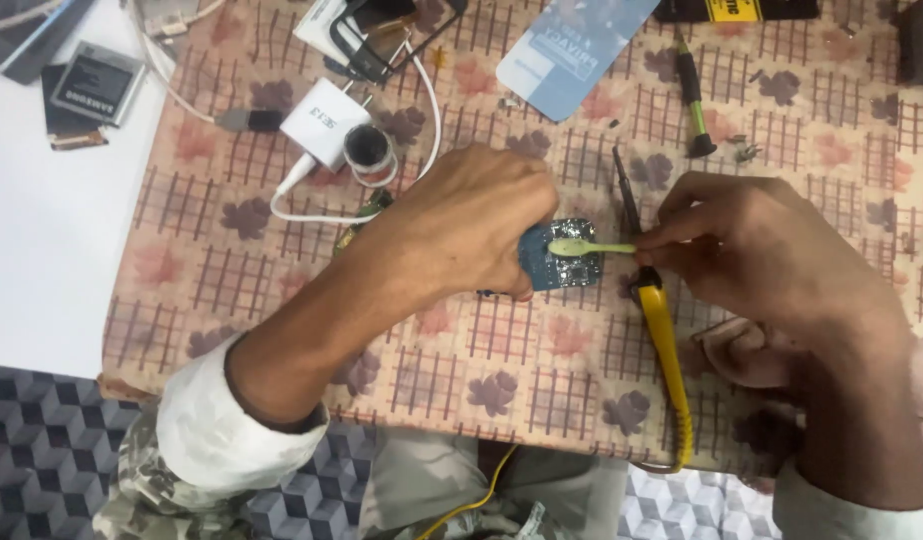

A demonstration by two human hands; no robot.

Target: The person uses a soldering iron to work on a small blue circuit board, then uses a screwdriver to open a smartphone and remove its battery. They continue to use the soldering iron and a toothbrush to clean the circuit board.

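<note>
Left hand (472, 225) clamps flat blue circuit board (562, 255); right hand (742, 250) pinches slim pale-green plastic brush (587, 247).

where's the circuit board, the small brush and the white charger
circuit board (572, 262), head view, on its blue face right of the left hand
brush (582, 247), head view, on its pale green neck
charger (324, 122), head view, middle of its white body
</note>
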